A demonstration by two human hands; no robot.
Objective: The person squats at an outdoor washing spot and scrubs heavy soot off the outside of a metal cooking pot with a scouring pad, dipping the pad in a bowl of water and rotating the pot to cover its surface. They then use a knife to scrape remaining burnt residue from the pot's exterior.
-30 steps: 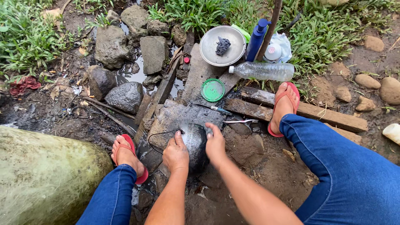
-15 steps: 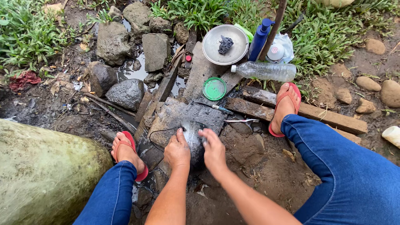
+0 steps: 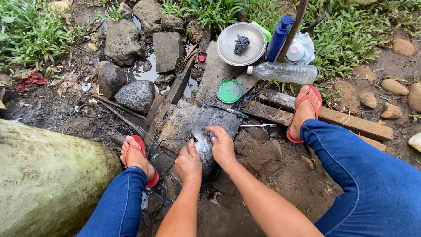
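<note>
Left hand (image 3: 187,163) and right hand (image 3: 222,146) both clasp a blackened metal pot (image 3: 204,149) lying on its side on a wet stone slab (image 3: 193,120) between the person's feet, fingers closed on its rim and wall. A thin wire handle (image 3: 169,142) loops from the pot's left side. Beyond the slab: green lid (image 3: 229,91), clear bottle (image 3: 285,72), metal bowl (image 3: 230,50) holding a dark scrubber (image 3: 240,43), blue pump bottle (image 3: 279,38).
</note>
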